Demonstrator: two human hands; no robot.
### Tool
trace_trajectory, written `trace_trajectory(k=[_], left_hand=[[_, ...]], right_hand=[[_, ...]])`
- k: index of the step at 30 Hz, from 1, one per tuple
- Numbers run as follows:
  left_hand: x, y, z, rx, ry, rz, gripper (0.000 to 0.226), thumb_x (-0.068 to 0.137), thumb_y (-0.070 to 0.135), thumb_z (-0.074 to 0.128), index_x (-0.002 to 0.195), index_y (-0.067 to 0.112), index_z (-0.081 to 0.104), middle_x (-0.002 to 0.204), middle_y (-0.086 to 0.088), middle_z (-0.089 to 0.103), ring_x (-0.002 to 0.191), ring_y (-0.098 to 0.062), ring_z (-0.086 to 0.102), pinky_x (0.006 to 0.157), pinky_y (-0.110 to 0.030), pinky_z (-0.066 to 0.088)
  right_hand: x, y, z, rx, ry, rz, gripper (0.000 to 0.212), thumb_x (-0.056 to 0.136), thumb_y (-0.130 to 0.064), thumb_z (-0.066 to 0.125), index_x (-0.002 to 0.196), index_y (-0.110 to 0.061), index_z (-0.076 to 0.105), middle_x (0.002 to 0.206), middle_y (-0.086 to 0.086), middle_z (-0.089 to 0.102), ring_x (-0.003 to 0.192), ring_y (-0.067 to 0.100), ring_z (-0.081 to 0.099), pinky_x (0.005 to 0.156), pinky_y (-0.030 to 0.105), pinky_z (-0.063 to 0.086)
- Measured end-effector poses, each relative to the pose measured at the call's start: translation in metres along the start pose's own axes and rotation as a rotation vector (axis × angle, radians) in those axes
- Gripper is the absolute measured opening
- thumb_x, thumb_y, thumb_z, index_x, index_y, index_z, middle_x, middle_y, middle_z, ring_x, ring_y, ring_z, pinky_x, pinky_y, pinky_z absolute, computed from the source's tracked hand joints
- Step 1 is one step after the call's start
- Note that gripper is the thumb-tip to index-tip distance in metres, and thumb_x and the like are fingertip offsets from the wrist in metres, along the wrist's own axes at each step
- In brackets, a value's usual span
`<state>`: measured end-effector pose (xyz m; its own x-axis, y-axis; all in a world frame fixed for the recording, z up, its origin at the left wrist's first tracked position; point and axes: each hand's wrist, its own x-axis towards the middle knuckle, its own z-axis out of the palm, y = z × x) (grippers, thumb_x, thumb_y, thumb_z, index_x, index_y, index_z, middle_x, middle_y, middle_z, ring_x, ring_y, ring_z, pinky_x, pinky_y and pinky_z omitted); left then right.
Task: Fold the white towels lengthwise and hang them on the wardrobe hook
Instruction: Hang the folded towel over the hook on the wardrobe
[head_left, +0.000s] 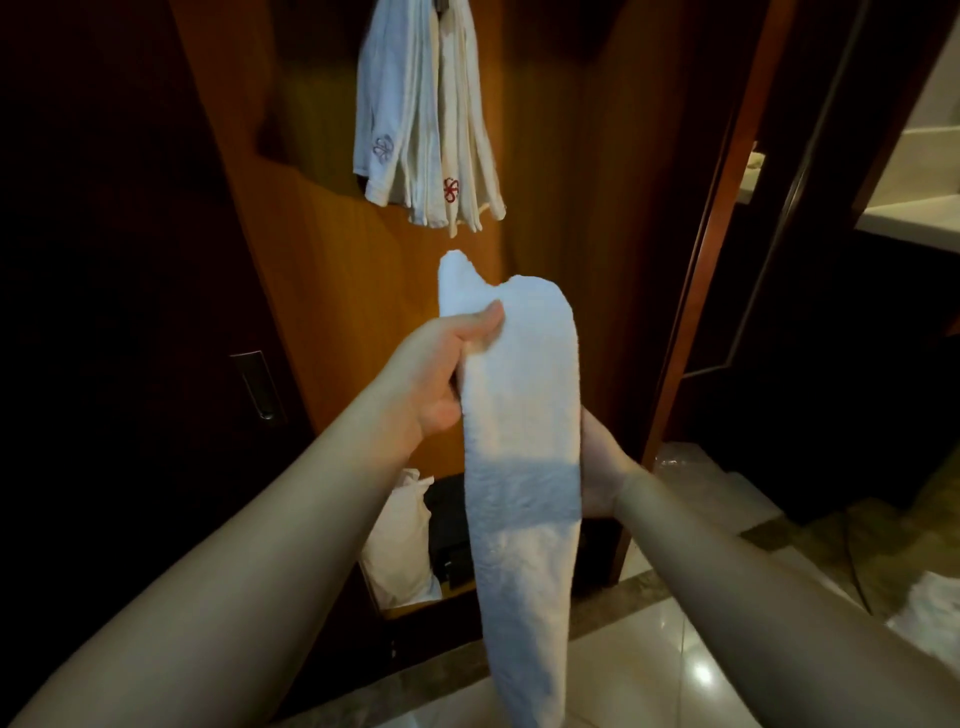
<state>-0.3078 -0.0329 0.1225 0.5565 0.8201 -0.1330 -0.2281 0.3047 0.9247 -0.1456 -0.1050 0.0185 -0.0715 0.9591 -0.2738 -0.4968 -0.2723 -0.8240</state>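
A white towel (519, 467), folded into a long narrow strip, hangs in front of me from chest height down toward the floor. My left hand (436, 369) grips its upper part, thumb pressed on the front near the top. My right hand (602, 467) is mostly hidden behind the strip's right edge and holds it at mid-length. Above, on the wooden wardrobe panel (332, 270), two white towels (426, 130) with red flower emblems hang side by side; the hook itself is out of sight at the top edge.
A white bag (400, 540) and a dark box (452, 530) sit in the wardrobe's bottom compartment. A dark door with a recessed handle (257, 384) is at the left. Glossy tiled floor (649, 670) lies below. More white cloth (930, 603) lies at the right edge.
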Motion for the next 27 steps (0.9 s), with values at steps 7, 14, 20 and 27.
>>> trace_trajectory(k=[7,14,20,27], left_hand=[[0.017,0.020,-0.017,0.055,0.141,0.019,0.047,0.082,0.024,0.080,0.123,0.013,0.060,0.095,-0.010,0.078,0.084,-0.029,0.076,0.063,-0.043,0.062],[0.022,0.040,-0.025,0.039,0.144,0.062,0.046,0.084,0.021,0.078,0.125,0.010,0.061,0.102,-0.014,0.077,0.089,-0.033,0.075,0.070,-0.049,0.061],[0.017,0.054,-0.025,0.010,0.017,0.066,0.038,0.090,0.021,0.070,0.126,0.008,0.062,0.113,-0.014,0.074,0.101,-0.032,0.073,0.077,-0.049,0.061],[0.013,0.065,-0.024,-0.050,-0.036,0.061,0.044,0.089,0.019,0.070,0.131,0.009,0.057,0.116,-0.018,0.073,0.103,-0.035,0.072,0.076,-0.051,0.060]], right_hand=[[-0.007,0.024,0.001,-0.044,0.024,-0.086,0.050,0.081,-0.050,0.053,0.110,-0.017,0.076,0.116,0.010,0.074,0.108,0.024,0.070,0.097,0.042,0.051],[-0.021,0.025,0.008,-0.566,0.103,-0.191,0.045,0.074,-0.048,0.068,0.110,-0.022,0.065,0.095,-0.007,0.077,0.090,0.008,0.074,0.071,0.018,0.055],[-0.033,0.017,0.010,-0.780,0.151,-0.356,0.077,0.076,-0.083,0.043,0.128,-0.027,0.057,0.108,-0.009,0.074,0.096,0.004,0.071,0.081,0.023,0.057],[-0.047,-0.001,0.007,-0.753,0.060,-0.390,0.096,0.051,-0.100,0.053,0.116,-0.030,0.059,0.102,-0.020,0.074,0.094,0.002,0.072,0.070,0.015,0.054]])
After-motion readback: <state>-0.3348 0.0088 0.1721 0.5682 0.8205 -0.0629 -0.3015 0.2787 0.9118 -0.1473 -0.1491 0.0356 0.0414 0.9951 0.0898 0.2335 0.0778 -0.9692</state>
